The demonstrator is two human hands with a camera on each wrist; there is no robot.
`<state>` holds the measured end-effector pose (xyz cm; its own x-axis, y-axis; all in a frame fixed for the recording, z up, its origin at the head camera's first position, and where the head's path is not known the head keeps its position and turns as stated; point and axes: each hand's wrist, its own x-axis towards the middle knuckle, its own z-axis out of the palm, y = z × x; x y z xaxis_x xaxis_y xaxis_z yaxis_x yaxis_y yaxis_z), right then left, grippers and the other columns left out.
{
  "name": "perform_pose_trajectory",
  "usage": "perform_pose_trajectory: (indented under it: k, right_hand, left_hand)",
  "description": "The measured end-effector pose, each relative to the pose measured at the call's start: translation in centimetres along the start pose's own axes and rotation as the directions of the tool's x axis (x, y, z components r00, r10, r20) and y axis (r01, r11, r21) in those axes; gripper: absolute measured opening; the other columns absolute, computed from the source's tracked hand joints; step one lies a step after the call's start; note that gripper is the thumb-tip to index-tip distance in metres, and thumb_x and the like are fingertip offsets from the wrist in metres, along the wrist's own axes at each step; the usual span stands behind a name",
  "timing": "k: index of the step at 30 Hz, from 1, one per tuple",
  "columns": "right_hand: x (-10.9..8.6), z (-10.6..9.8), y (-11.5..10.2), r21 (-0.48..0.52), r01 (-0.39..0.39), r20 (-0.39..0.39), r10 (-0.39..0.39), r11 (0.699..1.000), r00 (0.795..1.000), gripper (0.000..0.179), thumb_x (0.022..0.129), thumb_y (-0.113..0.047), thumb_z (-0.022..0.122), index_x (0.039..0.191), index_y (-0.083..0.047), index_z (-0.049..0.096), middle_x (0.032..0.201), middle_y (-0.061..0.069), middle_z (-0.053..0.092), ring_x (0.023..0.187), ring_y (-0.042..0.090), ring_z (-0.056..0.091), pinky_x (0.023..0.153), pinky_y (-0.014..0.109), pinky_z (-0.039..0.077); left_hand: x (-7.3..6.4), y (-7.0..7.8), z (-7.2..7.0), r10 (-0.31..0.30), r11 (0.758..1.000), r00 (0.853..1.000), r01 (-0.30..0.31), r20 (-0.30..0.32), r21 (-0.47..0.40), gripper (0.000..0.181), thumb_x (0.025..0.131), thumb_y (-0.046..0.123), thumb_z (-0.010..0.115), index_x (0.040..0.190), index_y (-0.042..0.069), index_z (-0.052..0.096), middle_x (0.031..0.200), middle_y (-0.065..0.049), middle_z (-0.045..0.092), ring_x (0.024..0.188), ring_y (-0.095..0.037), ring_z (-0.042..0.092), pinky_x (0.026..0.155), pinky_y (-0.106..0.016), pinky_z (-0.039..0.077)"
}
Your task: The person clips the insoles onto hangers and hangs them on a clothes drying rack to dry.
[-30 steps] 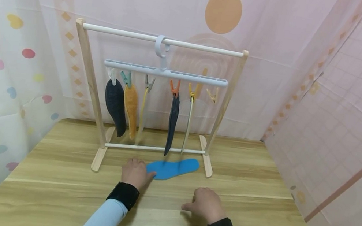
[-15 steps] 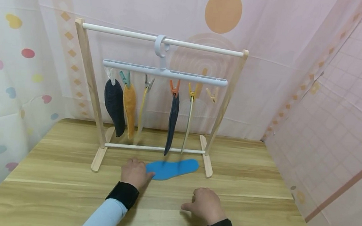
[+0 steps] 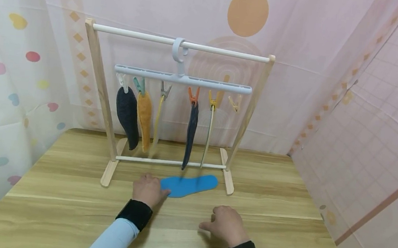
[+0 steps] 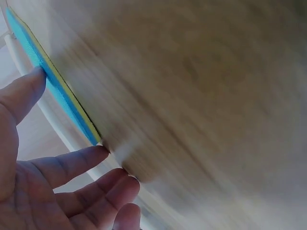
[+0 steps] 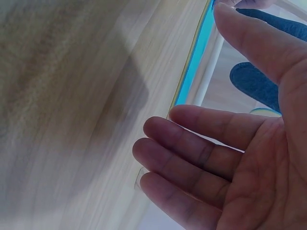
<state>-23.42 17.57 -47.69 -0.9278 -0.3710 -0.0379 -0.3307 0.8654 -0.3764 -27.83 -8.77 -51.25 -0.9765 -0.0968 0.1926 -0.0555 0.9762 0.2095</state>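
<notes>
A blue insole (image 3: 189, 185) with a thin yellow underside lies flat on the wooden table, in front of the drying rack. At its left end rests my left hand (image 3: 148, 191). In the left wrist view that hand's thumb (image 4: 29, 88) touches the blue top, while the index fingertip is right at the insole's end and the other fingers are spread loosely. My right hand (image 3: 226, 224) hovers low over the table, nearer to me and right of the insole. Its fingers (image 5: 192, 167) are loosely bent and hold nothing.
Behind the insole stands a wooden rack (image 3: 96, 77) with a grey hanger (image 3: 183, 79). Several insoles hang from its coloured clips, among them a dark one (image 3: 126, 118) and an orange one (image 3: 143, 118). At the right end, a pale yellow clip (image 3: 235, 103) holds nothing.
The head view has shifted very slightly. Both hands and the blue insole stay almost where they were.
</notes>
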Motion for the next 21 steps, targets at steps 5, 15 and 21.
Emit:
perform_pose_trajectory:
  k: [5, 15, 21]
  right_hand:
    - [-0.01, -0.11, -0.09, 0.009, 0.0, 0.005, 0.0, 1.0, 1.0, 0.041, 0.079, -0.043, 0.081, 0.082, -0.004, 0.068, 0.073, 0.001, 0.061, 0.062, 0.017, 0.051, 0.058, 0.036, 0.044]
    - [0.07, 0.0, 0.08, 0.01, 0.001, 0.004, -0.001, 1.0, 1.0, 0.043, 0.079, -0.044, 0.081, 0.085, -0.003, 0.069, 0.075, 0.002, 0.063, 0.064, 0.017, 0.051, 0.06, 0.037, 0.045]
    - [0.05, -0.05, -0.02, 0.01, 0.006, 0.002, -0.007, 1.0, 1.0, 0.042, 0.079, -0.044, 0.08, 0.084, -0.004, 0.069, 0.074, 0.002, 0.061, 0.064, 0.017, 0.051, 0.061, 0.037, 0.045]
  left_hand:
    - [-0.12, 0.02, -0.34, -0.006, 1.0, 1.0, 0.006, 0.028, -0.013, 0.054, 0.081, 0.05, 0.077, 0.085, -0.004, 0.073, 0.084, -0.019, 0.056, 0.083, -0.035, 0.059, 0.068, -0.051, 0.051]
    - [-0.59, -0.35, -1.02, 0.002, 0.996, 0.998, 0.003, 0.059, -0.084, 0.057, 0.08, 0.047, 0.079, 0.099, -0.006, 0.068, 0.093, -0.022, 0.058, 0.092, -0.038, 0.057, 0.072, -0.053, 0.05]
    - [-0.84, -0.47, -1.0, -0.008, 0.986, 0.998, 0.019, 0.063, -0.165, 0.058, 0.079, 0.042, 0.082, 0.103, -0.007, 0.062, 0.093, -0.02, 0.059, 0.091, -0.038, 0.058, 0.072, -0.055, 0.05]
